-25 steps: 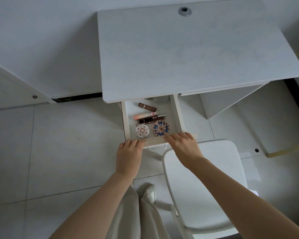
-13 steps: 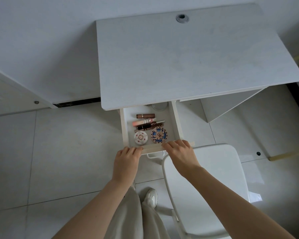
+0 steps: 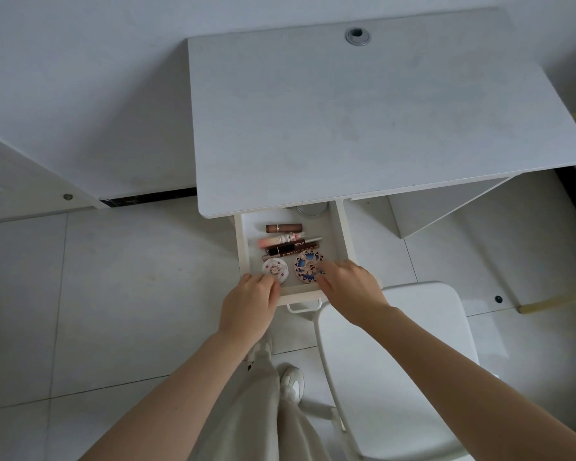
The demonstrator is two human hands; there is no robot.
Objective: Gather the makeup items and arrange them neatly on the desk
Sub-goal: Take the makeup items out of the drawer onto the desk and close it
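Note:
Below the white desk (image 3: 363, 128), a drawer (image 3: 343, 234) stands pulled out. It holds a brown lipstick (image 3: 283, 227), a pink tube (image 3: 278, 241), a dark mascara (image 3: 293, 248), a white round compact (image 3: 276, 267) and a blue patterned compact (image 3: 307, 263). My left hand (image 3: 250, 304) reaches over the drawer front; its fingers and thumb curl at the near edge of the white compact. My right hand (image 3: 350, 291) pinches the near right edge of the blue compact. Both compacts lie flat on the drawer floor.
A white chair (image 3: 396, 361) stands close on the right, its seat just under my right forearm. The desk has a cable grommet (image 3: 357, 36) at the back. A round object (image 3: 310, 210) shows partly at the drawer's rear. A door (image 3: 30, 181) stands at the left.
Both hands left the drawer's front edge and moved forward into the drawer, onto the two round compacts. The drawer came out a little further.

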